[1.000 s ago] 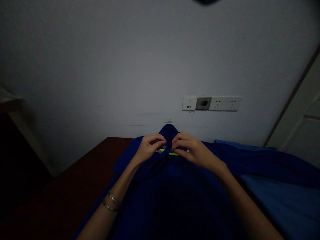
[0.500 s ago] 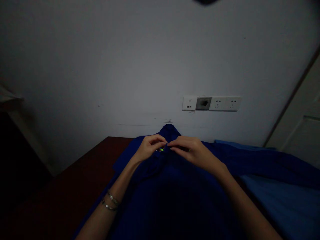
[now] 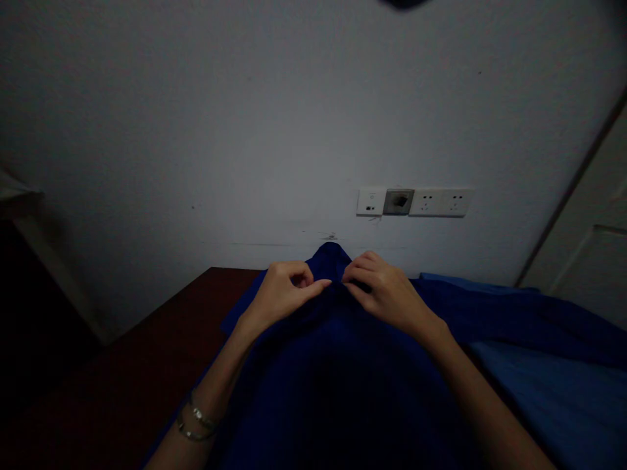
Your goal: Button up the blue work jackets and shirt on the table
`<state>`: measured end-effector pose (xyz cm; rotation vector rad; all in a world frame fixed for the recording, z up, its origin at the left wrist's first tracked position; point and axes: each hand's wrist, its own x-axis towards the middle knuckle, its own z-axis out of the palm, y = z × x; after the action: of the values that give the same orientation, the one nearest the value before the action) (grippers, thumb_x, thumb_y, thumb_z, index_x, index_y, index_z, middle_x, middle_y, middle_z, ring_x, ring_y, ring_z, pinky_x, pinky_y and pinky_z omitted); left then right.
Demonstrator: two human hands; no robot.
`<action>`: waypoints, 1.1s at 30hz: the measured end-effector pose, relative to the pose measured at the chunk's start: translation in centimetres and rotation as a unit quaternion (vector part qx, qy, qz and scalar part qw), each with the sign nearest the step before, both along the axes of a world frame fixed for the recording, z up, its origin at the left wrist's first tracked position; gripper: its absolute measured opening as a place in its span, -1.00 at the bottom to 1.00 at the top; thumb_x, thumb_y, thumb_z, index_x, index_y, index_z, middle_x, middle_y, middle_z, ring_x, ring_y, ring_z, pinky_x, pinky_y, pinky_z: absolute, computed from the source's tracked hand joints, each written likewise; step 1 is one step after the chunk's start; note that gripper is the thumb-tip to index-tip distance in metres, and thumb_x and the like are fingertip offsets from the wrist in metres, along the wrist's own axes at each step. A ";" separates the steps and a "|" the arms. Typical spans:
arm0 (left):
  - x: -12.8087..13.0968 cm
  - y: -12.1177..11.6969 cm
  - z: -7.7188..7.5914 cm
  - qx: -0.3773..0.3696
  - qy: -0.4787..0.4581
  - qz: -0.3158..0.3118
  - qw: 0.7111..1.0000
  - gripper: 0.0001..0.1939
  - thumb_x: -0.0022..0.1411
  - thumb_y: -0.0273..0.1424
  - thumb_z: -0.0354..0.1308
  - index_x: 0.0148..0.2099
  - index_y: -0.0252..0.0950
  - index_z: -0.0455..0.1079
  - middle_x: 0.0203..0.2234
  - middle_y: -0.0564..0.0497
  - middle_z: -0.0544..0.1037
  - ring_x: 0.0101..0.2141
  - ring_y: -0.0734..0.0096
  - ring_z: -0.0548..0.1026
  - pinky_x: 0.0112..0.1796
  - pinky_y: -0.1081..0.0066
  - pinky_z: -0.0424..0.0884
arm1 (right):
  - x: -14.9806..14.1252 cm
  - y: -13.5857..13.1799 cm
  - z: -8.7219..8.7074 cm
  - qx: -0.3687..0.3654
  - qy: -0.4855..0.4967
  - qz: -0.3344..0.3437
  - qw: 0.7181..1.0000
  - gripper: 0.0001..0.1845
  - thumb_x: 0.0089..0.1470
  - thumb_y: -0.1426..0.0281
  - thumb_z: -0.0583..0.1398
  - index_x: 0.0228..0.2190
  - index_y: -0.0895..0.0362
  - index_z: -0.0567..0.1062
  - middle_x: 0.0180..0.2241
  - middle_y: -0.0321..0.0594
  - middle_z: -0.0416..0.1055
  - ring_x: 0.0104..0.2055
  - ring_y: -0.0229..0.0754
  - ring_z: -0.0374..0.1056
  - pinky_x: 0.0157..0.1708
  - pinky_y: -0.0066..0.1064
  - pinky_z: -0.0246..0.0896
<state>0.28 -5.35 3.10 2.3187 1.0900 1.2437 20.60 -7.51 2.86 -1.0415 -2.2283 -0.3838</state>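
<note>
Left hand (image 3: pixel 281 294) has been drawn outward, thumb extended, fingers curled; its grip cannot be determined. Blue garment (image 3: pixel 333 333), spread on a red-brown surface (image 3: pixel 196 313), is pinched by the right hand (image 3: pixel 386 287), apparently for steadiness

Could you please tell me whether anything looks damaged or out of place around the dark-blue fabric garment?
Only one thing: the pale grey wall has dark scuff marks just above the peak of the dark-blue fabric garment, odd against the mostly plain surface. I see no spill; dim light hides the garment's finer detail.
</note>
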 end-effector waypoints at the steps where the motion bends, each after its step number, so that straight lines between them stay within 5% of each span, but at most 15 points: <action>1: -0.2 -0.6 0.1 -0.025 0.034 -0.009 0.999 -0.66 0.03 -0.19 0.16 -0.60 -0.35 0.38 -0.71 0.07 0.37 -0.64 0.56 0.27 -0.57 0.52 0.16 | 0.1 0.1 0.0 -0.001 0.012 -0.014 1.000 -0.87 0.04 0.46 0.10 -0.41 0.14 0.47 -0.36 -0.15 0.39 -0.23 -0.13 0.27 -0.30 -0.34 0.18; 5: 0.3 -1.4 -0.7 -0.122 0.080 -0.097 0.985 -0.70 0.05 -0.18 0.15 -0.41 -0.35 0.48 -0.64 0.00 0.46 -0.62 0.49 0.36 -0.59 0.52 0.21 | -0.1 0.4 -0.4 -0.010 0.091 -0.077 0.993 -0.85 0.04 0.45 0.09 -0.38 0.16 0.47 -0.39 -0.15 0.43 -0.36 -0.17 0.32 -0.36 -0.34 0.18; 10: 2.2 0.2 -2.1 -0.155 -0.048 -0.120 0.979 -0.53 0.07 -0.23 0.16 0.01 -0.35 0.32 -0.18 -0.20 0.46 -0.28 0.30 0.46 -0.41 0.45 0.39 | -0.9 0.5 -0.9 -0.033 0.131 -0.045 0.990 -0.82 0.03 0.49 0.10 -0.32 0.19 0.49 -0.39 -0.12 0.44 -0.37 -0.18 0.34 -0.35 -0.35 0.21; 18: 2.3 1.5 -2.3 -0.265 -0.087 -0.182 0.943 -0.76 0.10 -0.35 0.09 -0.23 -0.41 0.39 -0.41 -0.02 0.44 -0.43 0.50 0.41 -0.50 0.52 0.43 | -1.2 0.4 -0.6 -0.126 0.150 0.021 0.980 -0.79 -0.06 0.55 0.15 -0.33 0.18 0.52 -0.40 -0.15 0.45 -0.38 -0.22 0.34 -0.38 -0.39 0.23; 26: 2.0 1.7 -2.1 -0.232 -0.106 -0.118 0.960 -0.73 -0.01 -0.52 0.06 -0.22 -0.40 0.46 -0.60 0.08 0.42 -0.58 0.59 0.35 -0.51 0.55 0.35 | -0.3 0.3 -0.3 -0.097 0.098 0.039 0.990 -0.75 0.04 0.55 0.07 -0.27 0.17 0.50 -0.35 -0.14 0.37 -0.33 -0.23 0.30 -0.35 -0.40 0.21; 33: 0.4 1.6 -0.9 -0.200 -0.063 -0.145 0.967 -0.71 0.03 -0.50 0.02 -0.22 -0.36 0.51 -0.52 0.01 0.51 -0.56 0.56 0.36 -0.52 0.54 0.29 | -0.2 -0.4 0.3 -0.131 0.118 0.076 0.981 -0.70 0.01 0.51 0.13 -0.16 0.13 0.43 -0.30 -0.17 0.34 -0.39 -0.29 0.28 -0.40 -0.43 0.24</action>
<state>0.66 -3.73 2.24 1.9754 0.8302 0.9451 20.37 -7.93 3.20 -0.9819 -2.1604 0.0993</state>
